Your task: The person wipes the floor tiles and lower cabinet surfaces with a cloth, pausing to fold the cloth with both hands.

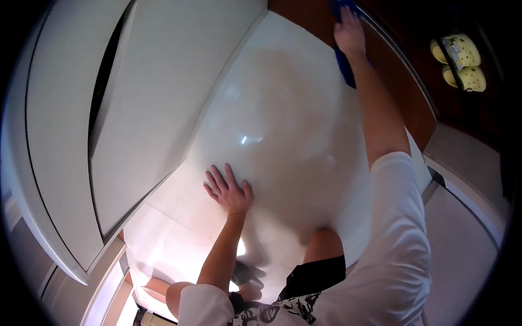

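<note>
My left hand (231, 196) is planted flat on the glossy pale floor (283, 130), fingers spread, with nothing in it. My right arm stretches far forward, and my right hand (349, 33) presses a blue cloth (345, 68) against the dark brown wooden edge (394, 81) bordering the floor. Part of the cloth hangs past the wrist onto the pale floor; more of it shows at the fingertips. The palm hides the rest, so how tightly the fingers grip cannot be made out.
Pale cabinet doors (157, 92) rise along the left. A pair of yellow clogs (462, 60) sits in the dark area at upper right, beyond the wooden edge. A white wall or door panel (462, 233) stands at lower right. My bent knee (324, 247) is on the floor.
</note>
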{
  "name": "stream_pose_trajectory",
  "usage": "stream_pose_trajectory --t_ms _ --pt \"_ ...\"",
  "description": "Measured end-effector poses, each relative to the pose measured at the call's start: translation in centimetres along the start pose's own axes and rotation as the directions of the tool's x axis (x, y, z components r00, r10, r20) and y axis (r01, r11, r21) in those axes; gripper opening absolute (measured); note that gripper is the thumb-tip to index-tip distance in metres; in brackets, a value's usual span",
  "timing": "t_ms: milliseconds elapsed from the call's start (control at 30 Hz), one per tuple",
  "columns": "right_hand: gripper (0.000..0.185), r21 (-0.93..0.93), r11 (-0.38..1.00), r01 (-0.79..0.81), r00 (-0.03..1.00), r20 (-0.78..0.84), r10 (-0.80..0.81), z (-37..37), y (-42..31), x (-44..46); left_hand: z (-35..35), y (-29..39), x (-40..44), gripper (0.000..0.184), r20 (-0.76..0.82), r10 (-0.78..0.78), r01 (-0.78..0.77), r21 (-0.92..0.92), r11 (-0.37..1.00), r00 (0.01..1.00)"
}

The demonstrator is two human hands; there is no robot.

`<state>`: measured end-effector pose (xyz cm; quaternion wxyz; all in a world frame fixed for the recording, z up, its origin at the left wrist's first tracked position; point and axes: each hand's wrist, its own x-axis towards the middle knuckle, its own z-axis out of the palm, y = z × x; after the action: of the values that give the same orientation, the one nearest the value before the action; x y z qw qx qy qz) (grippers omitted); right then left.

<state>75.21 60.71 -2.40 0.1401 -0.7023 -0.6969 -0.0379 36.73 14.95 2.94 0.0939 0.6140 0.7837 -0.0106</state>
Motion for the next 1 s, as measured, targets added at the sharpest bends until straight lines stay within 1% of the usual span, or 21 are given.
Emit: stream_pose_trajectory --t_ms 33,100,167,233,267,300,367,400,467,567,667,767,867,967,1000 --pt "0.056 0.075 0.997 0.008 1.000 0.000 -0.008 -0.1 -2.1 0.7 0.0 -0.1 -0.3 0.077 0.000 -0.002 0.002 0.000 1.000 1.000" --pt "0.067 0.092 0.966 0.243 0.969 -0.071 -0.237 2.3 -4.0 2.7 0.2 0.0 0.0 0.077 -0.013 0.000 0.000 -0.003 1.000 1.000" --pt "0.057 0.179 0.948 0.265 0.948 0.132 -0.290 0.6 -8.8 2.3 0.1 0.0 0.1 0.077 -0.007 0.001 -0.001 0.003 1.000 1.000" --pt "0.057 0.300 0.827 0.475 0.852 0.077 -0.517 1.1 -10.9 0.3 0.0 -0.2 -0.1 0.078 -0.009 0.003 -0.003 0.008 1.000 1.000" --pt "0.061 0.275 0.831 0.484 0.854 0.056 -0.517 -0.5 -11.5 -1.4 0.3 -0.3 -0.2 0.078 -0.019 0.008 -0.008 0.006 1.000 1.000" --pt "0.061 0.215 0.846 0.488 0.857 0.064 -0.511 -1.6 -11.0 -2.1 0.4 -0.4 -0.1 0.078 -0.025 0.011 -0.010 0.006 1.000 1.000" --pt "0.061 0.102 0.864 0.493 0.861 0.085 -0.502 -2.9 -8.7 -2.9 0.3 -0.4 0.1 0.078 -0.024 0.022 -0.022 -0.007 1.000 0.999" --pt "0.061 0.082 0.943 0.324 0.936 0.119 -0.332 -3.6 -7.4 -2.9 0.2 -0.5 -0.2 0.078 -0.018 0.025 -0.025 -0.012 1.000 1.000" --pt "0.060 0.099 0.984 0.145 0.989 -0.024 -0.143 -1.5 -3.5 -0.9 0.5 -0.5 -0.2 0.078 -0.002 0.008 -0.008 0.004 1.000 1.000" --pt "0.066 0.141 0.982 0.127 0.985 -0.134 -0.108 -0.7 -2.3 2.7 0.5 -0.5 -0.1 0.078 0.000 0.004 -0.004 0.012 1.000 1.000" --pt "0.068 0.235 0.971 0.043 0.998 -0.050 -0.032 -1.1 -4.6 5.0 0.4 -0.5 -0.5 0.077 0.010 0.009 -0.009 0.006 1.000 1.000" --pt "0.069 0.234 0.956 0.176 0.984 -0.067 -0.165 1.0 -5.5 7.7 0.4 -0.4 -0.1 0.077 0.006 0.008 -0.008 0.005 1.000 1.000" --pt "0.070 0.231 0.945 0.233 0.972 -0.094 -0.217 2.3 -7.1 9.5 0.6 -0.6 -0.3 0.077 -0.003 0.019 -0.019 0.008 1.000 1.000" --pt "0.071 0.262 0.891 0.371 0.929 -0.097 -0.358 3.4 -9.0 11.2 0.7 -0.8 -0.3 0.078 -0.017 0.032 -0.032 0.004 0.999 0.999" --pt "0.070 0.313 0.857 0.410 0.910 -0.086 -0.405 3.4 -9.6 11.4 0.6 -0.8 -0.3 0.078 -0.021 0.038 -0.038 0.000 0.999 0.999"
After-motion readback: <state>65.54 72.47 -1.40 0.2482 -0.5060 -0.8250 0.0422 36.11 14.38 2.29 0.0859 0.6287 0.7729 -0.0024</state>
